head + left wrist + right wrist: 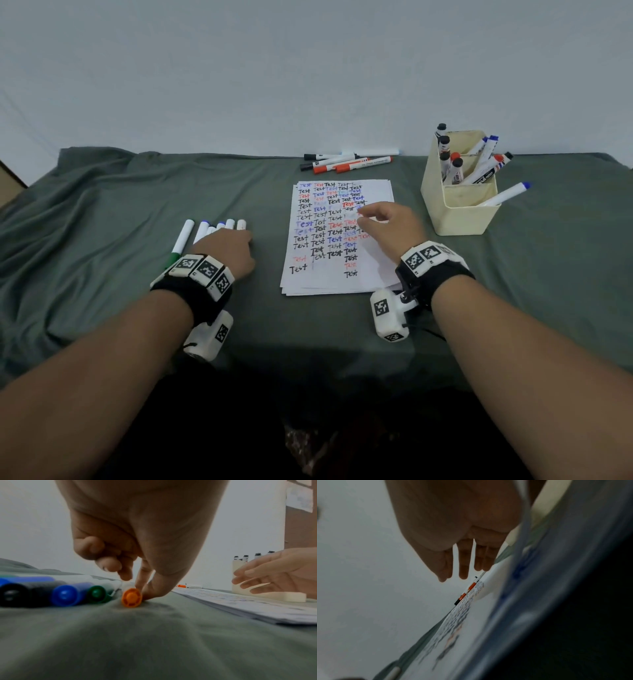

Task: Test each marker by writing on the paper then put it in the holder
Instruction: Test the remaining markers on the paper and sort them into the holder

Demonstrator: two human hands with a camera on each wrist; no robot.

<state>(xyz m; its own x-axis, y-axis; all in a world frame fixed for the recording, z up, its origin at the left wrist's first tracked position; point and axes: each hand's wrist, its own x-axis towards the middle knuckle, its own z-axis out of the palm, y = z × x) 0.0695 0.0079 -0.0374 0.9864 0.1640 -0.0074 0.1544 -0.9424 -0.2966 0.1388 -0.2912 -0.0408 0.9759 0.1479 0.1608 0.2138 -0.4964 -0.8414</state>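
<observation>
Several capped markers point(205, 231) lie side by side on the green cloth at the left. My left hand point(245, 236) rests over them; in the left wrist view its thumb and forefinger point(140, 591) pinch the rightmost one, an orange-capped marker point(131, 597), still lying on the cloth. The paper point(339, 236), covered with "Test" in black, blue and red, lies in the middle. My right hand point(368, 219) hovers over its right side with straight fingers point(463, 566), holding nothing. The cream holder point(459, 219) at the right contains several markers.
More markers point(346, 161) lie at the far edge of the table behind the paper, against the white wall. A blue-capped marker point(507, 195) leans out of the holder's front compartment. Green cloth point(102, 205) covers the table, rumpled at the left.
</observation>
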